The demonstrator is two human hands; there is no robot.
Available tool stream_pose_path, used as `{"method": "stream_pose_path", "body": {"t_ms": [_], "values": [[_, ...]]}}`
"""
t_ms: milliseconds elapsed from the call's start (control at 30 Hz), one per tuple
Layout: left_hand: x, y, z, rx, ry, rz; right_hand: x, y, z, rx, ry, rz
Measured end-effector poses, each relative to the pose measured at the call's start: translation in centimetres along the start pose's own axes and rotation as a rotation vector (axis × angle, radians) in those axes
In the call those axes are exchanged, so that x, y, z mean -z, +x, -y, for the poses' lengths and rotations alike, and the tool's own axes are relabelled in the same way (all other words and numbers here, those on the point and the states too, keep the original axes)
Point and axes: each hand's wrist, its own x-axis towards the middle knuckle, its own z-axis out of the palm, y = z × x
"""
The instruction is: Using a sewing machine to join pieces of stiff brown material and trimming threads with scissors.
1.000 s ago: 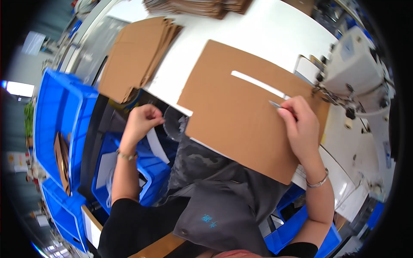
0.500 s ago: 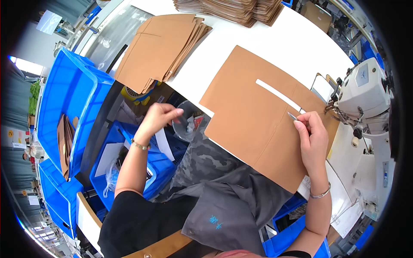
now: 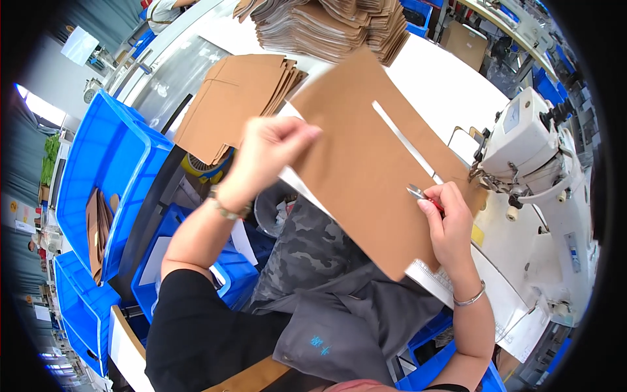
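A large brown sheet (image 3: 366, 163) with a long white strip (image 3: 395, 130) lies tilted on the white table (image 3: 450, 85), its far corner blurred. My left hand (image 3: 274, 147) is closed at the sheet's left edge, thumb against forefinger over the brown material, gripping it. My right hand (image 3: 447, 225) grips small red-handled metal snips (image 3: 418, 192), blade tips pointing left above the sheet near the strip's lower end. Right of the sheet stands a white sewing machine (image 3: 522, 137). A ruled white piece (image 3: 428, 281) shows under the sheet's near right corner.
Stacks of brown pieces lie at back left (image 3: 228, 98) and far back (image 3: 326, 26). Blue bins (image 3: 108, 163) stand at left; others hold papers beneath the table edge. A grey bucket (image 3: 271, 212) is below. Another person's arm (image 3: 160, 13) shows at the top left.
My left hand has moved up and right onto the sheet, closing on its edge. The sheet has turned clockwise, its far corner shifting up. My right hand keeps the snips.
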Motion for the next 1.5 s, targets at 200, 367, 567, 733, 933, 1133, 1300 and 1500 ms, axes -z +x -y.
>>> {"method": "stream_pose_path", "body": {"t_ms": [200, 367, 567, 733, 933, 1133, 1300, 1500], "values": [[17.7, 4.1, 1.1, -0.090, -0.290, -0.585, 0.4, -0.1, -1.0, 0.043, -0.029, -0.061], [30.5, 5.4, 8.8, 0.071, -0.091, -0.718, 0.3, 0.4, -1.0, 0.022, -0.071, -0.023], [26.5, 5.4, 13.1, 0.157, 1.394, -0.534, 0.2, 0.0, -1.5, 0.004, -0.081, -0.007], [10.3, 4.9, 5.8, -0.078, 0.924, -0.149, 0.2, -0.1, -1.1, 0.076, -0.093, -0.010], [3.5, 5.8, 7.5, -0.365, 1.147, -0.267, -0.2, -0.1, -0.7, 0.079, -0.175, 0.013], [3.7, 8.1, 6.6, -0.071, 1.087, -0.250, -0.3, -0.2, -1.3, 0.080, -0.184, -0.004], [4.4, 9.9, 4.8, -0.179, 0.941, -0.556, -0.3, -0.3, -1.8, 0.096, -0.211, -0.017], [1.4, 9.1, 6.1, -0.078, 1.159, -0.180, -0.3, -0.3, -1.3, 0.077, -0.227, 0.006]]}}
